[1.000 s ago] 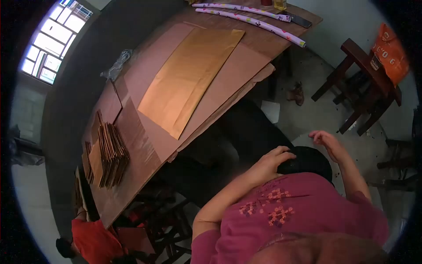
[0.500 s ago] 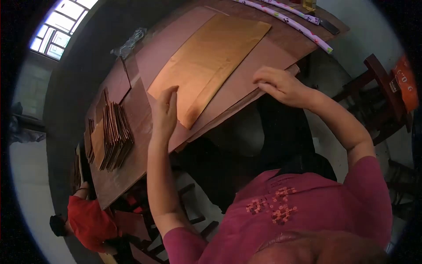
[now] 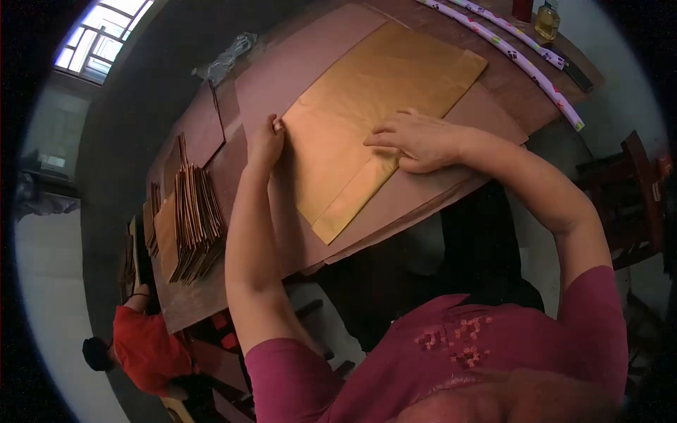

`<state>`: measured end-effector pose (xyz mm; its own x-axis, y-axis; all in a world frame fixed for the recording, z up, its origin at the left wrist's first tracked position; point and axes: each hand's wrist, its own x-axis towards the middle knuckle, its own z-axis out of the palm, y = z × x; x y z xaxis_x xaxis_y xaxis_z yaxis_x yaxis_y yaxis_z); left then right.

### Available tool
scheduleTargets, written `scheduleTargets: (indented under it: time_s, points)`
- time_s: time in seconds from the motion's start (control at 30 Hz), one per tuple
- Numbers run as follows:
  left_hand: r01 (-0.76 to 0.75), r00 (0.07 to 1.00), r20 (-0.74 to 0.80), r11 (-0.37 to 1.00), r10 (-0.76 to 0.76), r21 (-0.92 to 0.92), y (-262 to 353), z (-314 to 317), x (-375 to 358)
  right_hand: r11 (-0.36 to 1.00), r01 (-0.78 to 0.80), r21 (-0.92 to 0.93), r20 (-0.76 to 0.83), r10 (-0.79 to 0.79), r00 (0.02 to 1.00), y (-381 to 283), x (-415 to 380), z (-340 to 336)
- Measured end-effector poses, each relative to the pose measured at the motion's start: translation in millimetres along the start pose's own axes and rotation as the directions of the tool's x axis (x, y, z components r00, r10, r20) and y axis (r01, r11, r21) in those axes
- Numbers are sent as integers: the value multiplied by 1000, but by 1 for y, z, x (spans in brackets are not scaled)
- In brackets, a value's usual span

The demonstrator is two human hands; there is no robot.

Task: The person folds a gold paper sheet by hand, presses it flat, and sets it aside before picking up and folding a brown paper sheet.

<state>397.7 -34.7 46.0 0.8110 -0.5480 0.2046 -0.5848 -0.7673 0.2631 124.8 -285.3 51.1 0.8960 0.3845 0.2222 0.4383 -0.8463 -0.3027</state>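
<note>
A large sheet of gold paper [image 3: 345, 99] lies on wide pinkish-brown sheets [image 3: 423, 197] on the table. Along its near side runs a folded strip. My left hand [image 3: 266, 144] is at the paper's left edge, its fingers curled closed there; the edge looks slightly raised, though the grip itself is partly hidden. My right hand [image 3: 421, 141] rests palm down on the near side of the paper beside the strip, fingers stretched out and somewhat apart.
A stack of folded brown pieces [image 3: 194, 225] stands at the left of the table, near crumpled clear plastic [image 3: 229, 58]. Patterned strips [image 3: 518, 58] and a bottle [image 3: 547, 20] lie far right. A person in red [image 3: 149, 349] is at lower left; a chair [image 3: 631, 204] stands right.
My right hand has come down from above the near edge onto the gold paper and opened out. My left hand has moved to the paper's left edge. The view has shifted slightly.
</note>
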Motion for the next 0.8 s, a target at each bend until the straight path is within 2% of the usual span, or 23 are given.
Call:
scheduleTargets:
  time_s: [0.07, 0.13, 0.17, 0.2, 0.23, 0.27, 0.3, 0.37, 0.4, 0.43, 0.5, 0.53, 0.6, 0.63, 0.7, 0.73, 0.8]
  points:
    - [-3, 999, 33, 998, 1, 70, -8, 0, 9, 999, 35, 13, 13, -35, 999, -2, -3, -5]
    - [13, 995, 93, 996, -21, 85, -10, -12, 14, 993, -69, 97, 57, 64, 996, -6, 2, -13]
    - [16, 995, 100, 996, -24, 84, -10, -15, 16, 993, -53, 106, 0, 53, 999, -6, 1, -12]
    - [43, 988, 152, 999, -41, -7, -13, -16, 19, 993, -54, 109, 6, 54, 999, -7, 2, -16]
    - [74, 977, 205, 993, -53, -95, -24, -13, 25, 995, -72, 74, 94, 65, 994, -9, 5, -23]
    - [97, 946, 323, 946, 8, -309, -36, -12, 31, 996, -86, 37, 180, 78, 981, -9, 8, -27]
    - [101, 944, 329, 945, 7, -310, -31, -16, 27, 997, -50, 62, 179, 38, 983, -4, 9, -23]
    - [259, 890, 442, 919, -109, -296, -14, -35, 19, 993, -52, 107, 175, 32, 984, -1, 9, -22]
    - [278, 883, 460, 894, -94, -352, -19, -37, 22, 988, -48, 145, 165, 24, 986, -1, 9, -22]
    - [276, 884, 458, 895, -93, -352, -25, -36, 20, 988, -48, 144, 163, 24, 986, -3, 9, -21]
    - [105, 939, 344, 973, -27, -208, -31, -34, 14, 990, -73, 117, 148, 55, 987, -6, 6, -22]
    - [100, 940, 341, 972, -23, -211, -20, -41, 4, 991, -75, 112, 146, 58, 988, -10, 6, -23]
    - [213, 947, 303, 921, -112, -325, -6, -54, -20, 976, -199, 89, 211, 177, 961, -19, 5, -25]
    - [206, 948, 300, 922, -105, -328, -9, -56, -25, 976, -202, 84, 207, 182, 961, -22, 2, -27]
    - [367, 908, 363, 817, -210, -444, -11, -62, -36, 992, -25, -121, 87, 35, 996, -27, -2, -29]
    - [361, 911, 359, 817, -205, -449, -13, -65, -44, 991, -25, -128, 85, 37, 996, -29, -4, -31]
    - [373, 927, 266, 724, -265, -580, -16, -72, -64, 970, -49, -240, 41, 61, 997, -32, -6, -36]
